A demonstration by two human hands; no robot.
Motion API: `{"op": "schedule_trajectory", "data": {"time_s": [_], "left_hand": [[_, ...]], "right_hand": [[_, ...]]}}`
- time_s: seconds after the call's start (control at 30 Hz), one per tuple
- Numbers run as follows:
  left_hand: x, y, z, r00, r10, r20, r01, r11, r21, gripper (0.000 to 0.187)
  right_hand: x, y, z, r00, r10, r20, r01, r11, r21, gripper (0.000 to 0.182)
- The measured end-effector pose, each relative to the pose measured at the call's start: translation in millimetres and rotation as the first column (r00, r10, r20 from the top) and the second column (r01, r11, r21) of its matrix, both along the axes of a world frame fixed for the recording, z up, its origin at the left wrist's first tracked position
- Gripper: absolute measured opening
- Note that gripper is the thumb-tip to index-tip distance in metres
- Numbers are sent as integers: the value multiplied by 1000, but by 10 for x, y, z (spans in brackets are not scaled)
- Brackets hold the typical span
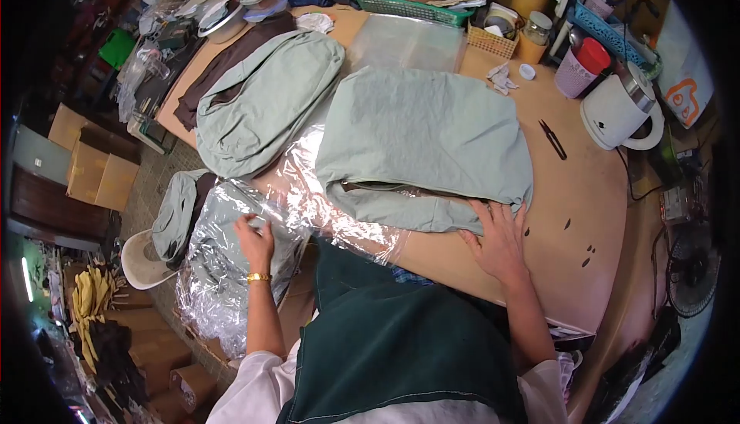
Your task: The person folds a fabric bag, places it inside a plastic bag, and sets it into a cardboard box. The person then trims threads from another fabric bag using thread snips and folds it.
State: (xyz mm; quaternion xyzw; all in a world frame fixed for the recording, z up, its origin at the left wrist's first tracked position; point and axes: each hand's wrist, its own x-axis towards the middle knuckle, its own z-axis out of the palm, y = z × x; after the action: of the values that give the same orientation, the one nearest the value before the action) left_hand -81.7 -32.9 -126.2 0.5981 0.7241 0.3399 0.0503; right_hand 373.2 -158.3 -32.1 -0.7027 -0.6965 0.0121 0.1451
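Note:
A pale grey-green fabric bag (428,135) lies flat on the table, its zipped opening along the near side showing a dark gap. My right hand (499,243) rests on the bag's near right corner, fingers spread and stretched out. Off the table's near left edge, my left hand (256,243) has its fingers bent round some clear plastic film (220,270), which covers more grey-green fabric. More clear plastic (308,193) lies shiny beside the bag and partly beneath it. To the left, a second grey-green bag (266,100) sits on dark brown fabric.
Black thread snips (553,140) lie right of the bag. Farther right stand a white kettle (613,112) and a pink basket (574,73). Flat clear plastic bags (408,42) lie behind, near a green tray (408,6). A chair (142,262) and cardboard boxes (96,166) are at the left.

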Motion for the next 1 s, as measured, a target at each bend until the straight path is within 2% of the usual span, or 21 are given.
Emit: {"op": "schedule_trajectory", "data": {"time_s": [0.03,0.1,0.13,0.2,0.27,0.3,0.37,0.4,0.47,0.5,0.53,0.6,0.63,0.7,0.73,0.77,0.8,0.87,0.93,0.97,1.0], "left_hand": [[9,11,178,1000,12,-2,-12,1000,-1,28],[91,60,531,996,83,-27,-63,901,430,24],[170,59,717,996,88,-25,-69,898,434,24],[464,5,1044,942,-323,87,229,811,538,22],[920,-153,1261,720,-671,175,596,728,338,24],[1239,-291,1473,545,-800,253,772,596,220,28],[1680,-277,1354,314,-946,76,947,318,39,28],[1809,-205,1286,306,-949,76,950,310,42,28],[1998,-56,1202,482,-825,-294,762,560,-324,38],[1995,-26,1221,514,-818,-258,766,573,-291,57],[2017,-113,1300,499,-825,-265,778,561,-281,57],[2019,-377,1491,493,-756,-430,769,610,-193,66],[2052,-391,1498,500,-845,-188,687,520,-508,74],[2120,-491,1299,500,-843,-198,663,519,-539,73],[2175,-489,1239,506,-832,-230,636,539,-552,72],[2208,-497,1218,520,-822,-232,755,570,-324,66],[2273,-476,1247,563,-778,-277,809,588,-8,59],[2280,-468,1310,590,-759,-276,795,606,34,49],[2268,-329,1184,557,-820,-129,724,556,-409,38],[2263,-362,1115,494,-826,-273,722,564,-400,30],[2303,-354,1129,491,-826,-276,726,564,-394,30]], "right_hand": [[-4,1,-3,1000,12,-2,-12,1000,-1,56],[-14,0,0,1000,-4,-9,4,1000,-22,55],[-17,3,2,1000,1,-8,-1,1000,-18,55],[-4,0,6,999,37,-4,-37,999,-13,59],[11,-11,-16,999,32,-38,-33,999,-16,61],[18,-19,-30,996,25,-81,-27,999,-22,64],[50,-24,-47,995,19,-95,-21,1000,-11,63],[68,-59,-45,993,12,-117,-13,1000,-7,62],[63,-135,73,998,-1,-55,3,999,36,61],[70,-129,180,1000,-10,8,9,996,87,59],[48,-166,341,999,-29,12,28,995,99,59],[-43,-305,593,996,-88,-9,89,995,51,57],[-34,-319,486,995,-103,-11,104,994,39,57],[-18,-280,214,995,-96,-10,88,942,-323,56],[-35,-258,201,995,-100,-6,93,945,-315,56],[-126,-253,216,985,-141,101,153,981,-121,56],[-213,-275,237,961,-195,195,185,980,67,57],[-240,-282,270,950,-252,186,240,967,82,55],[-182,-293,261,977,-212,21,212,977,-15,53],[-163,-322,206,984,-180,0,180,982,-60,50],[-174,-334,212,983,-184,3,184,982,-54,50]]}}
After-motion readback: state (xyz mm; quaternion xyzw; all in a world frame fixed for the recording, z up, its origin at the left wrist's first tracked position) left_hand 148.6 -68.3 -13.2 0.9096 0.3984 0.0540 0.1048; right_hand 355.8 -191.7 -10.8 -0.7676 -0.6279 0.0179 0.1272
